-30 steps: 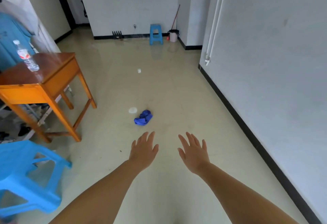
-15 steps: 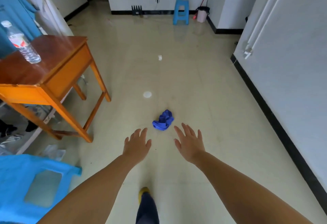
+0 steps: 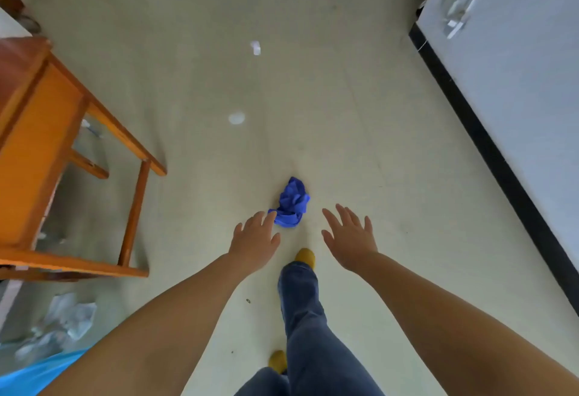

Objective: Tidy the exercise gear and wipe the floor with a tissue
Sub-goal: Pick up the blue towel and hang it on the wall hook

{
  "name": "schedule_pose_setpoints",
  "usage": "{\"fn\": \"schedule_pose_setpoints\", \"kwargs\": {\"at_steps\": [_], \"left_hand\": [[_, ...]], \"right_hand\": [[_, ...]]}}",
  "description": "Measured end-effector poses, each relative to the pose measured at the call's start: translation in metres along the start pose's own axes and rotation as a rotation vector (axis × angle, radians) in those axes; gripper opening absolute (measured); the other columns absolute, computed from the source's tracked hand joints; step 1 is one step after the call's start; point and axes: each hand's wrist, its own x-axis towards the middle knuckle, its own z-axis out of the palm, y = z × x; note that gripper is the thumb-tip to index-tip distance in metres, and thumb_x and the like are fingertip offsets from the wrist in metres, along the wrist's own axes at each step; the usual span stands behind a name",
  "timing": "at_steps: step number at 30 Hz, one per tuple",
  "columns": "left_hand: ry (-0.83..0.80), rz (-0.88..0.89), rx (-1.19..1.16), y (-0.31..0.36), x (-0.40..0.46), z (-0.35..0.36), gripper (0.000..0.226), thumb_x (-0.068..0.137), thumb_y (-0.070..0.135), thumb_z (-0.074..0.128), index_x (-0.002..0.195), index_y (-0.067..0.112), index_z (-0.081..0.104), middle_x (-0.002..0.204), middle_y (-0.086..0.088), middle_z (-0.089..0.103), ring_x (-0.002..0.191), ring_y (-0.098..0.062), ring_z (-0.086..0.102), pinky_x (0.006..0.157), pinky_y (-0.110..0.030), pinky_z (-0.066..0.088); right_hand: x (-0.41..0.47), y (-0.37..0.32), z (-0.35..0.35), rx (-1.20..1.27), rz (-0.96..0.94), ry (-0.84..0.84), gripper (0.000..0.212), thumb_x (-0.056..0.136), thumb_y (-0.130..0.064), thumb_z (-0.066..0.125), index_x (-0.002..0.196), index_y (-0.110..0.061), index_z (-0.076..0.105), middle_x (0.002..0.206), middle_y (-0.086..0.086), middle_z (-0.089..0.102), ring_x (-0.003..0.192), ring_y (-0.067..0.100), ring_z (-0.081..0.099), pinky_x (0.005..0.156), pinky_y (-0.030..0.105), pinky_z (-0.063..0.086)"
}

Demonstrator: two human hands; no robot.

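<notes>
Blue band (image 3: 292,203) bunched on floor (image 3: 344,113), now much closer than a second ago. Head view: left hand (image 3: 255,240) and right hand (image 3: 349,239) spread, empty, flanking it; pickup likely next.

Hands (image 3: 255,243) nearer blue band (image 3: 292,203)

Bright even daylight, soft shadows, motion blur, wide-angle edge distortion.
</notes>
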Motion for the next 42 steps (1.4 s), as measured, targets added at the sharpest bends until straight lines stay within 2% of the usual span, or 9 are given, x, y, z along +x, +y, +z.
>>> {"fn": "schedule_pose_setpoints", "kwargs": {"at_steps": [9, 16, 21, 24, 28, 31, 35, 38, 42], "left_hand": [[-0.214, -0.040, -0.071, -0.048, 0.194, 0.081, 0.054, 0.100, 0.035, 0.031, 0.150, 0.018, 0.015, 0.154, -0.007, 0.022, 0.137, -0.024, 0.031, 0.111, -0.040, 0.026], [-0.366, -0.024, -0.061, -0.101, 0.330, 0.220, 0.056, 0.099, 0.031, 0.035, 0.149, 0.015, 0.016, 0.151, -0.011, 0.027, 0.134, -0.028, 0.033, 0.106, -0.042, 0.030], [-0.321, 0.035, -0.036, -0.134, 0.422, 0.331, 0.059, 0.098, 0.028, 0.040, 0.149, 0.013, 0.016, 0.153, -0.014, 0.023, 0.136, -0.030, 0.030, 0.105, -0.041, 0.031], [-0.284, 0.131, -0.021, -0.152, 0.454, 0.391, 0.059, 0.095, 0.028, 0.046, 0.148, 0.012, 0.023, 0.152, -0.013, 0.025, 0.140, -0.029, 0.025, 0.106, -0.041, 0.031], [-0.243, 0.158, -0.057, -0.159, 0.464, 0.434, 0.041, 0.091, 0.030, 0.054, 0.126, 0.009, 0.051, 0.129, -0.011, 0.051, 0.122, -0.030, 0.044, 0.097, -0.040, 0.032], [-0.225, 0.133, -0.085, -0.152, 0.453, 0.410, 0.029, 0.091, 0.031, 0.055, 0.105, 0.005, 0.057, 0.107, -0.013, 0.058, 0.103, -0.033, 0.052, 0.087, -0.037, 0.033], [-0.286, 0.163, -0.184, -0.137, 0.427, 0.324, 0.027, 0.095, 0.028, 0.049, 0.096, 0.004, 0.060, 0.096, -0.012, 0.058, 0.088, -0.030, 0.054, 0.065, -0.033, 0.030], [-0.298, 0.167, -0.183, -0.125, 0.413, 0.234, 0.022, 0.098, 0.026, 0.043, 0.083, 0.011, 0.051, 0.079, -0.005, 0.049, 0.072, -0.024, 0.047, 0.061, -0.031, 0.028], [-0.257, 0.186, -0.139, -0.105, 0.395, 0.104, 0.026, 0.097, 0.030, 0.045, 0.076, 0.015, 0.040, 0.066, 0.004, 0.040, 0.067, -0.021, 0.041, 0.059, -0.031, 0.030]], "right_hand": [[0.204, 0.028, 0.076, -0.010, 0.011, -0.234, 0.052, 0.102, -0.040, 0.023, 0.152, -0.030, 0.010, 0.160, 0.000, 0.004, 0.147, 0.019, 0.006, 0.118, 0.047, 0.007], [0.359, 0.044, 0.224, 0.008, -0.024, -0.358, 0.056, 0.101, -0.032, 0.031, 0.152, -0.027, 0.008, 0.160, 0.002, 0.005, 0.147, 0.020, 0.008, 0.118, 0.048, 0.008], [0.450, 0.053, 0.339, 0.008, -0.065, -0.346, 0.064, 0.098, -0.023, 0.043, 0.152, -0.025, 0.009, 0.160, 0.008, 0.005, 0.145, 0.025, 0.013, 0.117, 0.046, 0.014], [0.486, 0.052, 0.394, 0.018, -0.111, -0.322, 0.060, 0.094, -0.019, 0.050, 0.149, -0.019, 0.024, 0.158, 0.013, 0.013, 0.139, 0.031, 0.027, 0.110, 0.045, 0.027], [0.504, 0.059, 0.423, 0.015, -0.159, -0.264, 0.039, 0.090, -0.021, 0.059, 0.124, -0.005, 0.051, 0.148, 0.014, 0.032, 0.123, 0.036, 0.042, 0.092, 0.043, 0.037], [0.492, 0.061, 0.399, 0.041, -0.178, -0.237, 0.033, 0.087, -0.024, 0.063, 0.112, -0.002, 0.058, 0.136, 0.016, 0.044, 0.114, 0.037, 0.047, 0.086, 0.043, 0.038], [0.457, 0.054, 0.320, 0.072, -0.197, -0.202, 0.029, 0.087, -0.027, 0.063, 0.105, -0.005, 0.064, 0.128, 0.015, 0.050, 0.109, 0.037, 0.050, 0.086, 0.042, 0.037], [0.436, 0.043, 0.238, 0.088, -0.209, -0.177, 0.029, 0.092, -0.029, 0.056, 0.111, -0.009, 0.065, 0.134, 0.011, 0.049, 0.120, 0.034, 0.046, 0.094, 0.041, 0.034], [0.414, 0.032, 0.118, 0.099, -0.188, -0.131, 0.033, 0.099, -0.030, 0.043, 0.123, -0.018, 0.063, 0.148, 0.000, 0.039, 0.136, 0.023, 0.032, 0.108, 0.033, 0.020]]}}
